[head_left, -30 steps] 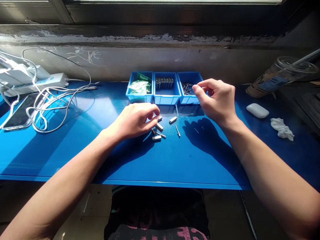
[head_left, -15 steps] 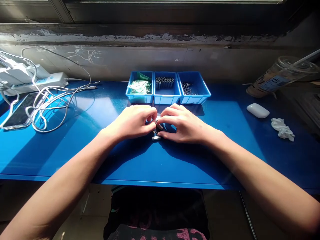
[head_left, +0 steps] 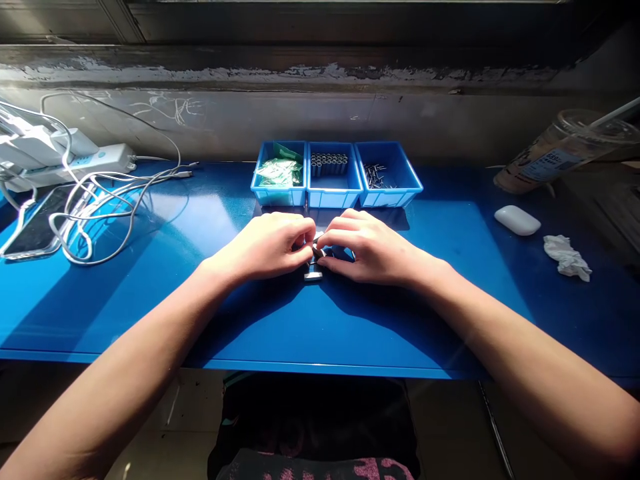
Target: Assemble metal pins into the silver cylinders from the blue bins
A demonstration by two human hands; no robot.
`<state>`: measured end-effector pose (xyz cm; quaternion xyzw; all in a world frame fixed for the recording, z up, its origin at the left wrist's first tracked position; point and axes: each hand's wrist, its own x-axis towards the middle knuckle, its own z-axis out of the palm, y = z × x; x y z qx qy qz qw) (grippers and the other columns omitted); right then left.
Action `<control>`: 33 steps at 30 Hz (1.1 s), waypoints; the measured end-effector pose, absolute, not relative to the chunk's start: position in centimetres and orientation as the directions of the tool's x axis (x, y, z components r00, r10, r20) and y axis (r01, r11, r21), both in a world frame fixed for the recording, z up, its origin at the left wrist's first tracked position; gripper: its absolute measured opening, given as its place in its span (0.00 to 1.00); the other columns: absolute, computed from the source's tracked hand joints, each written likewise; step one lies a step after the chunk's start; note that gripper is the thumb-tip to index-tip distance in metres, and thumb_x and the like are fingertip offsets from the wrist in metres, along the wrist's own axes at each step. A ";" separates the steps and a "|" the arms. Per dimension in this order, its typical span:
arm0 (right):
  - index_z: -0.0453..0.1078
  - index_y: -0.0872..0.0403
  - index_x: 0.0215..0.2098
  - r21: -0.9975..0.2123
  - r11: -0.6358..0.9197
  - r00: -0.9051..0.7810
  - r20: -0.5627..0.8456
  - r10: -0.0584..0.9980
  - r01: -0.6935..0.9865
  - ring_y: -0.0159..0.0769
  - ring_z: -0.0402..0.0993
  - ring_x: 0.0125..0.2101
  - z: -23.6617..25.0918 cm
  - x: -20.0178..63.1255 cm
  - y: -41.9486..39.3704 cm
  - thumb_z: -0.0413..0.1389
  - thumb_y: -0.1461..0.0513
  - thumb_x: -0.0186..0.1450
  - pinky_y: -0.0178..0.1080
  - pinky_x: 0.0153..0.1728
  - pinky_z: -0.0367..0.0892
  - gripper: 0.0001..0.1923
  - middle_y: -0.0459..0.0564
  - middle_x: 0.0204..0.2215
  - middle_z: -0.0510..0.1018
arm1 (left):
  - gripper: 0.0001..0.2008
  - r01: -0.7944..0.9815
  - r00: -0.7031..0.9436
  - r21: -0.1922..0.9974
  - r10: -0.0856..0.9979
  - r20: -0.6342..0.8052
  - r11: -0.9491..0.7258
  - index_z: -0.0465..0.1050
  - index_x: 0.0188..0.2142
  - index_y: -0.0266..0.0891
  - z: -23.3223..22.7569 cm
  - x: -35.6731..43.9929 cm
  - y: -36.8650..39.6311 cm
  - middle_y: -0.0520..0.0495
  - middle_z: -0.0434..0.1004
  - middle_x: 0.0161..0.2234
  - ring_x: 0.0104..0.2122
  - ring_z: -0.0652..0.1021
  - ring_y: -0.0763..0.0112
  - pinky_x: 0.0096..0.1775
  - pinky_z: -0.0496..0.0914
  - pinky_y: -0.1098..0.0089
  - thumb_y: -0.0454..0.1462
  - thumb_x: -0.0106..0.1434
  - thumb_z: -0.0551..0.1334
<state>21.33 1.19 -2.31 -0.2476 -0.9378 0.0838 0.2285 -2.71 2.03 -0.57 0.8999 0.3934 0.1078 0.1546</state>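
Observation:
Over the middle of the blue table my left hand point(head_left: 277, 245) is closed, thumb and fingers pinched together; whatever is between them is mostly hidden. Facing it, my right hand point(head_left: 367, 248) pinches a small dark metal part point(head_left: 319, 253) between thumb and fingertips, right against the left fingertips. Just below the fingertips a small silver metal piece point(head_left: 313, 276) with a flat, wide end shows on the table. My fingers cover the rest, so I cannot tell whether these pieces are joined.
Behind my hands stand three blue bins: one with green-and-white packets point(head_left: 281, 172), one with upright metal tubes point(head_left: 329, 162), one with thin metal pins point(head_left: 375, 176). Cables point(head_left: 107, 200), a phone point(head_left: 37, 223) and a power strip point(head_left: 103, 160) lie left; cup point(head_left: 550, 157), white case point(head_left: 517, 221) and tissue point(head_left: 567, 257) right.
My right hand's fingertips have shifted very slightly right, and a little more of the silver piece's end shows. Both hands otherwise keep their place and pinch.

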 end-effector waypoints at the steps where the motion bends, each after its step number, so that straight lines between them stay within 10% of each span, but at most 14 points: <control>1: 0.79 0.57 0.46 -0.276 0.860 -0.766 0.393 0.508 0.428 0.43 0.73 0.39 -2.1 21.5 1.2 0.62 0.59 0.72 0.45 0.42 0.68 0.09 0.54 0.39 0.81 | 0.05 0.674 0.669 0.361 0.740 0.070 -0.644 0.74 0.37 0.41 -0.5 -2.7 2.0 0.50 0.80 0.35 0.31 0.74 0.69 0.33 0.61 0.69 0.39 0.66 0.61; 12: 0.78 0.53 0.51 -0.364 0.692 -0.692 0.155 0.705 0.624 0.39 0.74 0.36 -0.8 23.2 1.3 0.61 0.54 0.72 0.39 0.35 0.67 0.14 0.53 0.43 0.79 | 0.05 0.652 0.689 0.346 0.717 0.100 -0.675 0.75 0.38 0.39 -0.7 -2.7 2.1 0.48 0.81 0.35 0.30 0.74 0.69 0.32 0.63 0.70 0.38 0.67 0.61; 33: 0.78 0.53 0.51 -0.323 0.648 -0.644 0.136 0.753 0.690 0.40 0.77 0.35 -0.7 23.3 1.4 0.59 0.56 0.72 0.38 0.36 0.65 0.14 0.52 0.36 0.82 | 0.05 0.653 0.692 0.343 0.716 0.091 -0.675 0.75 0.38 0.39 -0.8 -2.7 2.1 0.47 0.81 0.36 0.31 0.75 0.68 0.33 0.63 0.70 0.38 0.68 0.62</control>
